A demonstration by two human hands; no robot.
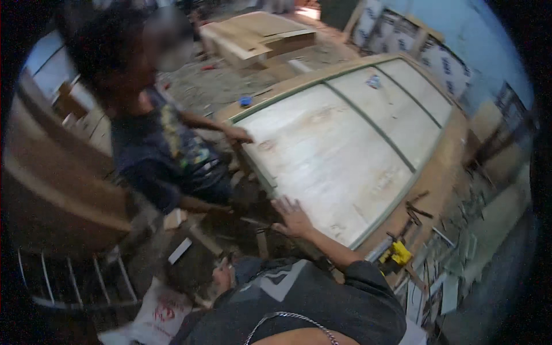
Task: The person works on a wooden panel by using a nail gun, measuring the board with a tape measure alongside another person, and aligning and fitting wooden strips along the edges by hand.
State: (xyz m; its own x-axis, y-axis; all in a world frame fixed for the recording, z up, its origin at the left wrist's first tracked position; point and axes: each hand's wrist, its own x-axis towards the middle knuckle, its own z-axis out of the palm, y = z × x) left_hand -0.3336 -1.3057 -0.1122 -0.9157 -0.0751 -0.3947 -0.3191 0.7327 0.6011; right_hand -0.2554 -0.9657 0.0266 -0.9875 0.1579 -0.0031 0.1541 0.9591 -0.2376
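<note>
A large pale panel in a green frame with green cross strips lies on a wooden table. My right hand rests on the panel's near left corner, fingers spread, holding nothing. Low beside my body hangs my left hand; blur hides its fingers and whatever they may hold. Across the left corner stands a co-worker, one hand on the panel's left edge and the other lower down. A blue roll-like item sits by the frame's far left corner.
Hand tools with a yellow-bodied one lie along the table's right edge. Glass offcuts lean at the right. A white sack and a metal rack stand at lower left. Wooden boxes are at the back.
</note>
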